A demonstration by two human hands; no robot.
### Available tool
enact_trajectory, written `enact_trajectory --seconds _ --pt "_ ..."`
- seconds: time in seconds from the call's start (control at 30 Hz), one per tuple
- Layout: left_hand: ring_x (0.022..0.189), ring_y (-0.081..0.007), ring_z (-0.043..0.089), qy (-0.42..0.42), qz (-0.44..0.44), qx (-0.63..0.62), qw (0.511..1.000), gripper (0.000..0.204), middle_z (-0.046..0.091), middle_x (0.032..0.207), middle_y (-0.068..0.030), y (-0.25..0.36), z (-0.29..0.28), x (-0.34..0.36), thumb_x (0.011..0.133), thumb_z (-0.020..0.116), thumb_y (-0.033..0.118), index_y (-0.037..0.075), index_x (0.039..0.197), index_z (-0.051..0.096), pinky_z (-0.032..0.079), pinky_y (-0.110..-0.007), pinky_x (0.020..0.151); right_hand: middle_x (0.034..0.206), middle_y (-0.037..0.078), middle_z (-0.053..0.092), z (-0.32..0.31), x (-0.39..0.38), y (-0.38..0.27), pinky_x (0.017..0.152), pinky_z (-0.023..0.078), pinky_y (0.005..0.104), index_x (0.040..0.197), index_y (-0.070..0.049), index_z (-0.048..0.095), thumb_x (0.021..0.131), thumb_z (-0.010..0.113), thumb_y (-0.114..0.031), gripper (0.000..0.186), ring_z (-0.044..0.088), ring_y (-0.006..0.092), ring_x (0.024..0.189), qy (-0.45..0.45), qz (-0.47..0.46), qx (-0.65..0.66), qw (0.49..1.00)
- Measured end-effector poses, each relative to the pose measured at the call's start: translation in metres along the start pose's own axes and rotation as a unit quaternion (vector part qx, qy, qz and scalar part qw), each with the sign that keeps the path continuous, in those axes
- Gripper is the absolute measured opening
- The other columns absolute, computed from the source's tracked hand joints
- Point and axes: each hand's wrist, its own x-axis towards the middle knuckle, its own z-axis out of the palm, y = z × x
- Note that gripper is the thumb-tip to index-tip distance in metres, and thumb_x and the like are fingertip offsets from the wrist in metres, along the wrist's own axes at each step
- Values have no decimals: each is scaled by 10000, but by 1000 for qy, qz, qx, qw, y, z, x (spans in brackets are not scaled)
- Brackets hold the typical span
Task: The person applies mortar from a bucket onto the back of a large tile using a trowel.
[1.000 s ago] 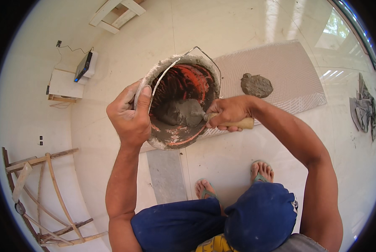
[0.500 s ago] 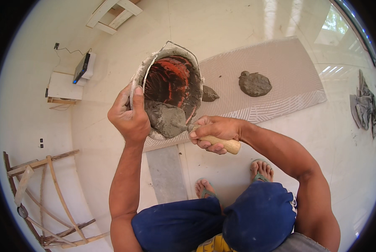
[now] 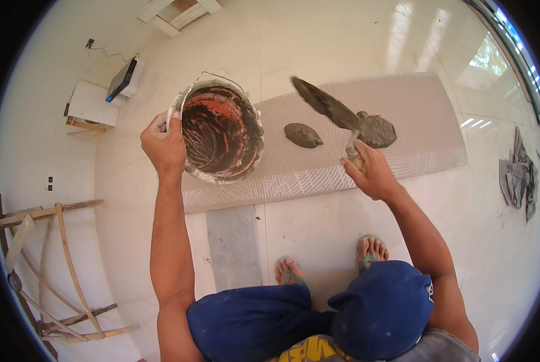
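My left hand (image 3: 164, 145) grips the rim of a mortar-coated bucket (image 3: 222, 120), held tilted so that its streaked orange inside faces up at me. My right hand (image 3: 372, 172) is closed around the handle of a trowel (image 3: 321, 102), whose dark, mortar-smeared blade, slightly blurred, points up-left above a large pale pinkish tile (image 3: 421, 99) with a ridged pattern. On that tile lie two grey mortar lumps: an oval one (image 3: 302, 136) right of the bucket and a rounder one (image 3: 378, 134) beside the trowel, partly behind it.
My sandalled feet stand below the tile, near a grey strip (image 3: 231, 247). Wooden frames lean at lower left (image 3: 62, 241) and lie at top (image 3: 191, 12). A black device (image 3: 121, 81) with cords is upper left. Crumpled grey material (image 3: 517, 172) lies at far right.
The trowel has come out of the bucket and swung up-right over the tile. The bucket has shifted left, exposing more of the oval lump, and the scoop of mortar inside it is gone from view.
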Motion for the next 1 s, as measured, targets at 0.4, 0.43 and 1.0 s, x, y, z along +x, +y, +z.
enact_trajectory --seconds 0.4,0.43,1.0 --pt "653 -104 588 -94 73 63 991 183 685 709 -75 33 5 -9 941 696 115 -20 1038 773 494 -300 647 823 259 703 28 17 -39 742 557 561 1048 22 574 919 615 -151 220 701 472 805 -205 66 -123 969" --pt "672 -94 586 -112 73 69 989 187 693 730 -60 36 7 -14 948 693 113 -25 1047 772 494 -290 657 821 262 703 34 28 -51 746 560 558 1035 30 578 922 610 -154 219 704 472 806 -219 76 -137 963" --pt "736 -152 682 -61 219 -12 974 170 766 873 -147 79 26 -40 926 743 53 -33 1070 765 546 -302 711 685 125 616 58 58 -71 480 533 386 919 60 607 923 627 -236 296 642 219 526 -399 258 184 861"
